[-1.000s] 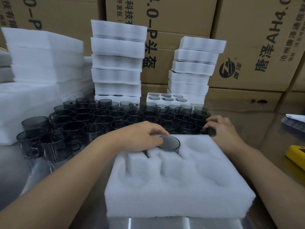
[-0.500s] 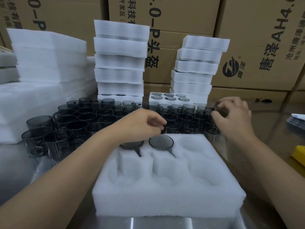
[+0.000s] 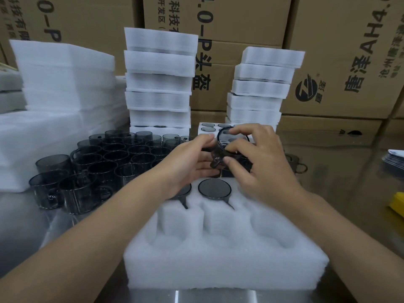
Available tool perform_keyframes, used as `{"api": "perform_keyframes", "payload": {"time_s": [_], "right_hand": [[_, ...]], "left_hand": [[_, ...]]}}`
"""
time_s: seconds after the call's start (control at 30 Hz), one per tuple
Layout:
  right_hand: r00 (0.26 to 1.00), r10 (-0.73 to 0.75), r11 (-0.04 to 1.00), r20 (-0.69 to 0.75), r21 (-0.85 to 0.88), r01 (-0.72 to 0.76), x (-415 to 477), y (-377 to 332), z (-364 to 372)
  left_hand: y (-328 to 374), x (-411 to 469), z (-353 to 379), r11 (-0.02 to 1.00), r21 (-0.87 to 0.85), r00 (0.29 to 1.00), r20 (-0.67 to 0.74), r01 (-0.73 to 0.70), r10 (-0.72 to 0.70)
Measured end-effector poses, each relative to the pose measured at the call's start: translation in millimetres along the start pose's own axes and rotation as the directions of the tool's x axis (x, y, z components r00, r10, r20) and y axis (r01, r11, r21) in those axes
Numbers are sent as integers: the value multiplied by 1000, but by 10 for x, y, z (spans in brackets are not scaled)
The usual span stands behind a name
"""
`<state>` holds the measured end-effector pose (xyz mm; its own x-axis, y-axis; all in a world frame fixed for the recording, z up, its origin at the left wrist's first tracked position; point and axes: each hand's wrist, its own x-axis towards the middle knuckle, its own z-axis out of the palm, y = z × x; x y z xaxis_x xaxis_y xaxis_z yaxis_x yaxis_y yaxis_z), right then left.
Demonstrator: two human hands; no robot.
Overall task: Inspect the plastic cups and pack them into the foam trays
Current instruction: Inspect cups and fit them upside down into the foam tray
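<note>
A white foam tray [image 3: 225, 259] with cup-shaped pockets lies in front of me on the steel table. Two dark smoky cups sit in its far row: one [image 3: 214, 189] in the middle pocket, another [image 3: 183, 192] partly hidden under my left wrist. I hold a third smoky cup [image 3: 229, 143] tilted in the air above the tray's far edge, its mouth towards me. My right hand [image 3: 258, 162] pinches its rim with thumb and fingers. My left hand [image 3: 192, 160] supports its left side with nearly straight fingers.
Several loose smoky cups [image 3: 105, 162] crowd the table to the left and behind the tray. Two stacks of filled foam trays [image 3: 159, 84] [image 3: 262, 88] stand behind them, foam sheets [image 3: 61, 79] at left, cardboard boxes [image 3: 338, 51] at the back. A yellow object [image 3: 396, 204] lies at far right.
My right hand lifted a cup from the group at right and brought it to the centre. My left hand left the tray's cups and rose to meet it.
</note>
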<state>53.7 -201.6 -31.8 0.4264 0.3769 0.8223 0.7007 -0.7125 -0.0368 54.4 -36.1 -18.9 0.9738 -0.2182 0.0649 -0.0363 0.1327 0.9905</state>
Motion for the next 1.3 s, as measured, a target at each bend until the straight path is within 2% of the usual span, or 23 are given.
{"api": "perform_keyframes", "payload": {"time_s": [0.33,0.57,0.77,1.03,1.3], "right_hand": [[999,0,999,-42,42,1,-10,7,5],[998,13,998,-66,56,-9,-1,-36,-26],[999,-9,999,-31,38,10,8,-47,-50],[996,-44,998,-74,38,47,9,-41,-50],[996,-37,998,-77,45,41,8,-40,-48]], "left_hand": [[-19,-8,-12,998,50,997,65,-47,43],[-10,-7,-34,1000,-7,994,109,-21,22],[7,-8,-60,997,-80,988,152,20,-8],[-7,4,-63,992,-123,985,173,14,7],[3,-11,-41,998,-56,991,134,0,8]]}}
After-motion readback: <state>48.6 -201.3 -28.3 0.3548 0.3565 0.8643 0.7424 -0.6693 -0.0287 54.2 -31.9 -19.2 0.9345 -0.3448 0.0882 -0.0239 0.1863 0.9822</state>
